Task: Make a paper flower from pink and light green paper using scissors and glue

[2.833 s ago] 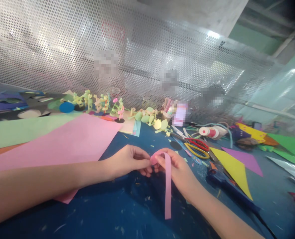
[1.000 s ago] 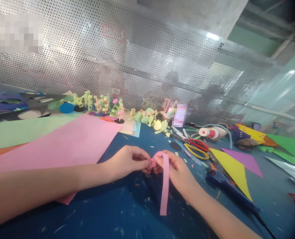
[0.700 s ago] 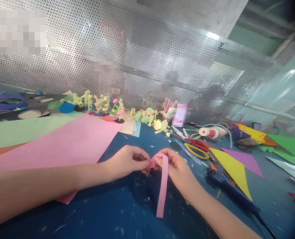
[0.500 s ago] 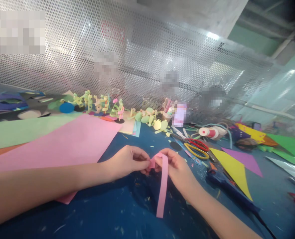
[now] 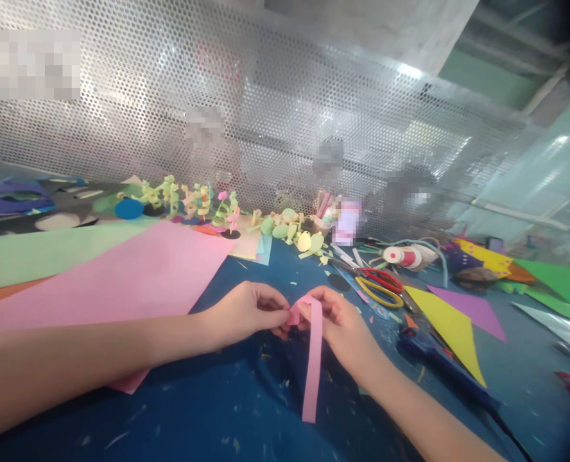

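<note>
A narrow pink felt strip (image 5: 314, 366) is pinched between my two hands above the blue table. My left hand (image 5: 249, 312) grips its folded end between thumb and fingertips. Close beside it, my right hand (image 5: 339, 319) holds the strip where it bends over. From there the long tail hangs straight down toward the table. The fingers partly cover the folded part, so its exact shape is hidden. Under my left forearm lies a large pink felt sheet (image 5: 145, 269).
Scissors (image 5: 379, 285), a dark blue glue gun (image 5: 439, 359) with a cord, and yellow felt (image 5: 451, 321) lie to the right. Behind stand small felt figures (image 5: 169, 196), a thread spool (image 5: 403, 256) and a phone (image 5: 347, 221). A perforated metal screen (image 5: 275, 128) rises at the back.
The strip's hanging tail has shifted very slightly to the left near its top. Both hands stay nearly in place, still pinching the strip.
</note>
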A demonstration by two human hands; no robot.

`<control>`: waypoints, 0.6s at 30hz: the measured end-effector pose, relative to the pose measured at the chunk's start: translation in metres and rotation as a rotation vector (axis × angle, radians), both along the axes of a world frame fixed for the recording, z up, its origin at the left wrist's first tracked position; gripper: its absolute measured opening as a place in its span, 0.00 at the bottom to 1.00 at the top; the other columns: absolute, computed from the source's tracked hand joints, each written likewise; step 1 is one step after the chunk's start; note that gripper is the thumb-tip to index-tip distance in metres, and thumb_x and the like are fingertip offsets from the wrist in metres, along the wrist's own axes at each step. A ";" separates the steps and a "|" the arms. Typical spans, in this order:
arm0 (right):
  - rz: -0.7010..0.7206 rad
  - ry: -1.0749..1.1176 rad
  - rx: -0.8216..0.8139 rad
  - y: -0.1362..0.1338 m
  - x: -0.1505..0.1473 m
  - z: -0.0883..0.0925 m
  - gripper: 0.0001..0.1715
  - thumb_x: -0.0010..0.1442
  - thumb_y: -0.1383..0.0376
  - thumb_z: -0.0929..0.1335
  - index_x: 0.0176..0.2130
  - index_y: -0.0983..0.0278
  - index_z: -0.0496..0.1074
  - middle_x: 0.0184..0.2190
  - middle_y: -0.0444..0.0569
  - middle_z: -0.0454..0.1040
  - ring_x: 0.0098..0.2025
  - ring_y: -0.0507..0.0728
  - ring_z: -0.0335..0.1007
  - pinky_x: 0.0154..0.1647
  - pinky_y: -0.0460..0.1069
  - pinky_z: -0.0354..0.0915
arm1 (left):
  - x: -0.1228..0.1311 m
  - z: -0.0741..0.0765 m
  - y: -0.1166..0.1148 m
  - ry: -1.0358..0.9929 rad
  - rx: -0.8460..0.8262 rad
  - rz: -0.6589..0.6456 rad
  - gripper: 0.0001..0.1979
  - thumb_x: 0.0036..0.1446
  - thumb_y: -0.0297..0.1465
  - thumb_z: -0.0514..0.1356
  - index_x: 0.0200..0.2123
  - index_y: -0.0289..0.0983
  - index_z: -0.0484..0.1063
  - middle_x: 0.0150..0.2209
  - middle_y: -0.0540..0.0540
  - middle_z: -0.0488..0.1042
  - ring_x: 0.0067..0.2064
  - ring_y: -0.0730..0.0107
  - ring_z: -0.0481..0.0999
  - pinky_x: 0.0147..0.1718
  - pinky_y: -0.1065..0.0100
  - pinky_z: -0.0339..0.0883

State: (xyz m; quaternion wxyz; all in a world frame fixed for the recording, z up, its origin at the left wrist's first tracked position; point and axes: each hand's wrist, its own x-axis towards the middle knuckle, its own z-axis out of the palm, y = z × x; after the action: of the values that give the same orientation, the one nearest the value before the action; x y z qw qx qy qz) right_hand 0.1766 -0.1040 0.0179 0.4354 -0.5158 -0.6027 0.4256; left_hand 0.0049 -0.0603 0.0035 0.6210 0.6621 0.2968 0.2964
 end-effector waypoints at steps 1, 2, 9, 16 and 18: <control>-0.004 -0.002 0.000 0.000 0.000 0.000 0.11 0.53 0.59 0.69 0.30 0.63 0.64 0.27 0.44 0.75 0.29 0.51 0.72 0.33 0.45 0.67 | 0.000 0.000 0.000 0.001 0.003 0.004 0.07 0.51 0.32 0.61 0.30 0.33 0.75 0.29 0.47 0.77 0.30 0.72 0.76 0.34 0.70 0.71; -0.009 -0.002 -0.001 0.000 0.000 0.000 0.11 0.53 0.59 0.69 0.30 0.63 0.65 0.27 0.44 0.75 0.29 0.51 0.72 0.33 0.45 0.67 | 0.000 0.000 0.000 0.004 0.007 0.008 0.07 0.51 0.32 0.61 0.29 0.33 0.75 0.29 0.47 0.77 0.30 0.72 0.76 0.34 0.70 0.71; -0.008 0.037 -0.026 0.002 0.003 -0.004 0.14 0.54 0.56 0.68 0.27 0.64 0.67 0.22 0.43 0.72 0.24 0.51 0.69 0.28 0.45 0.66 | -0.002 -0.004 0.002 -0.031 -0.012 0.031 0.07 0.49 0.32 0.62 0.30 0.33 0.74 0.27 0.47 0.76 0.29 0.72 0.75 0.33 0.71 0.71; 0.013 -0.055 0.139 0.002 0.007 -0.003 0.11 0.54 0.59 0.67 0.32 0.62 0.76 0.29 0.46 0.74 0.30 0.53 0.69 0.34 0.47 0.66 | -0.001 -0.004 0.004 -0.089 -0.053 0.057 0.06 0.49 0.31 0.63 0.29 0.33 0.73 0.26 0.49 0.75 0.28 0.74 0.75 0.34 0.71 0.70; 0.011 -0.093 0.189 0.001 0.007 -0.002 0.10 0.54 0.60 0.67 0.33 0.61 0.77 0.32 0.47 0.74 0.32 0.54 0.69 0.34 0.47 0.67 | -0.001 -0.004 0.003 -0.098 -0.060 0.062 0.07 0.48 0.31 0.63 0.29 0.33 0.73 0.26 0.49 0.75 0.29 0.74 0.75 0.34 0.71 0.70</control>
State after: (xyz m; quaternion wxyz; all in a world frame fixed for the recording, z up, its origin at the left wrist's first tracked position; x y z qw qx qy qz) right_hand 0.1832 -0.1025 0.0158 0.4514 -0.4884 -0.6626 0.3445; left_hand 0.0042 -0.0573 -0.0005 0.6448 0.6185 0.2950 0.3385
